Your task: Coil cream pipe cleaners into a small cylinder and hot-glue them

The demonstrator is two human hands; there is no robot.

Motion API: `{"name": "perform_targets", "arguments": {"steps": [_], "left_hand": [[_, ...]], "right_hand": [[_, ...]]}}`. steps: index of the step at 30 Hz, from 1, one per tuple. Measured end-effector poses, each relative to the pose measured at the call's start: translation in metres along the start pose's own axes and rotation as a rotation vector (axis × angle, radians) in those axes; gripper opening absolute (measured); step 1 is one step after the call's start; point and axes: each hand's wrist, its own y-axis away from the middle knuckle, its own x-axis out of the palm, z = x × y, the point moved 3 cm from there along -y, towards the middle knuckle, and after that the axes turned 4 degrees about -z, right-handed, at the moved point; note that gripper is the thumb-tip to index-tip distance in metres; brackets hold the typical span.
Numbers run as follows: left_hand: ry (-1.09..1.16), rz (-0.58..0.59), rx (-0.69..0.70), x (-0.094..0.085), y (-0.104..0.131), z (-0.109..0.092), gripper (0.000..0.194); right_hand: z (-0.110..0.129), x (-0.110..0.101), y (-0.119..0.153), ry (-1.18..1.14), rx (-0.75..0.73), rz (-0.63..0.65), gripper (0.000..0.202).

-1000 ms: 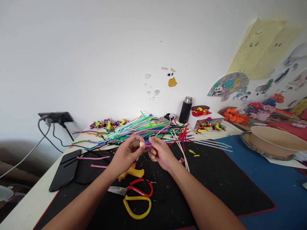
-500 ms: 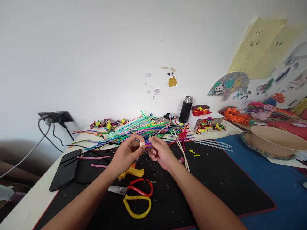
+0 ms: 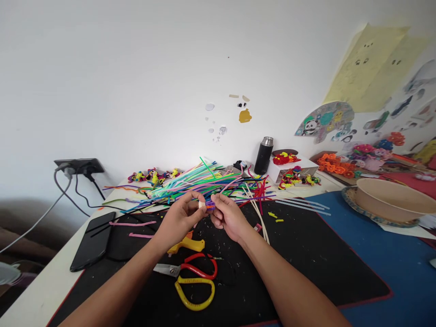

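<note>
Above the black mat (image 3: 299, 259), my two hands meet around a small pipe cleaner figure (image 3: 210, 206) in purple and orange with a cream-coloured part at its left end. My left hand (image 3: 184, 215) pinches the cream end between thumb and fingers. On the purple end, the thumb and fingers of my right hand (image 3: 228, 215) are closed. Fingers cover much of the piece, so its full shape is hidden. Below my hands lie a yellow glue gun (image 3: 190, 244), partly behind my left wrist, and scissors (image 3: 195, 281) with one red and one yellow handle.
A heap of coloured pipe cleaners (image 3: 190, 184) lies behind my hands. A phone (image 3: 91, 243) rests at the left. A black bottle (image 3: 264, 156) and a white box (image 3: 293, 168) stand by the wall; a round bowl (image 3: 391, 197) is at the right.
</note>
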Motion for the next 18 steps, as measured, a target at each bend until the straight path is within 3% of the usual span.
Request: {"name": "perform_targets", "arguments": {"steps": [18], "left_hand": [[0.022, 0.021, -0.021, 0.0006, -0.0007, 0.0017, 0.034]], "right_hand": [[-0.0045, -0.003, -0.0022, 0.019, 0.004, -0.001, 0.053]]}}
